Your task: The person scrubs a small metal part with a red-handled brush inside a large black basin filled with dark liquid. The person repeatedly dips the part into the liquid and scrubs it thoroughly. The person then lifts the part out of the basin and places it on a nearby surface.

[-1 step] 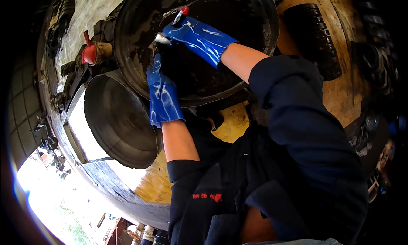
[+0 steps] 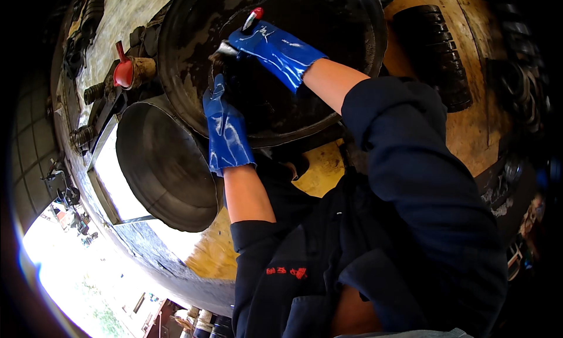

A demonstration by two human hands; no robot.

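My right hand [image 2: 258, 45], in a long blue rubber glove, is closed round a paintbrush [image 2: 227, 49] with a red-tipped handle and a silvery ferrule. Its dark bristles point down and left, just above the fingertips of my left hand [image 2: 223, 118]. That hand wears the same blue glove, with its thumb side raised. The other fingers curl out of sight against something dark that I cannot make out. Both hands are over a big round black basin [image 2: 176, 100], whose inside looks dark and wet.
A deep dark bowl-shaped tub [image 2: 167, 168] leans at the basin's lower left. Beyond it are a red funnel-like piece [image 2: 123, 73] and a pale-framed panel [image 2: 104, 188]. A ribbed black part [image 2: 431, 53] lies on the wooden surface [image 2: 469, 141] at the right.
My right hand and the paintbrush have shifted very slightly right, with the bristles a little higher. My left hand has barely moved.
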